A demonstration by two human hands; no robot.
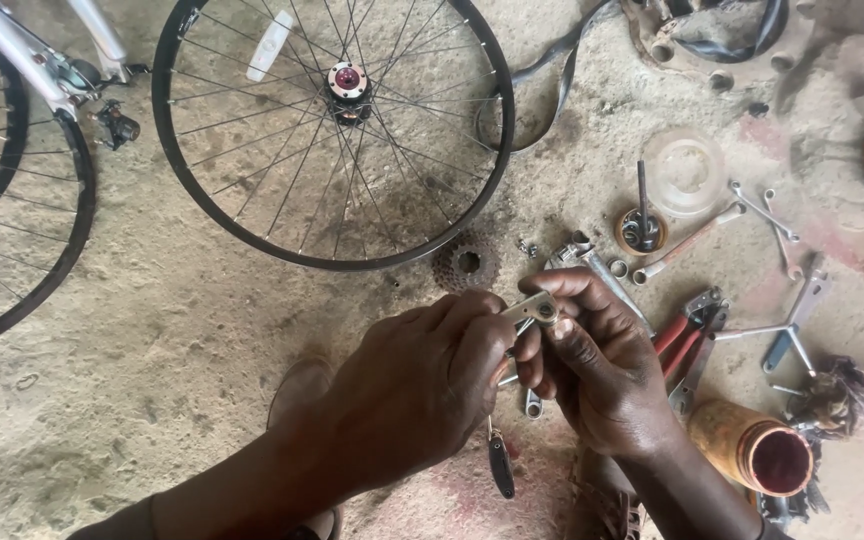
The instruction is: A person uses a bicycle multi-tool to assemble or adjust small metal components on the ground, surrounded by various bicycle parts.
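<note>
Both hands meet above the floor (152,330): the right hand (592,370) pinches a small metal part (532,310) at its upper end, long axis slanting up-right, while the left hand (422,385) closes on its lower end, cog (467,263) beyond.

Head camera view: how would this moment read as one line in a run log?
left hand: grips small metal part | right hand: pinches same part | nearby: cassette sprocket, bicycle wheel, red-handled pliers | surface: dirt floor
</note>
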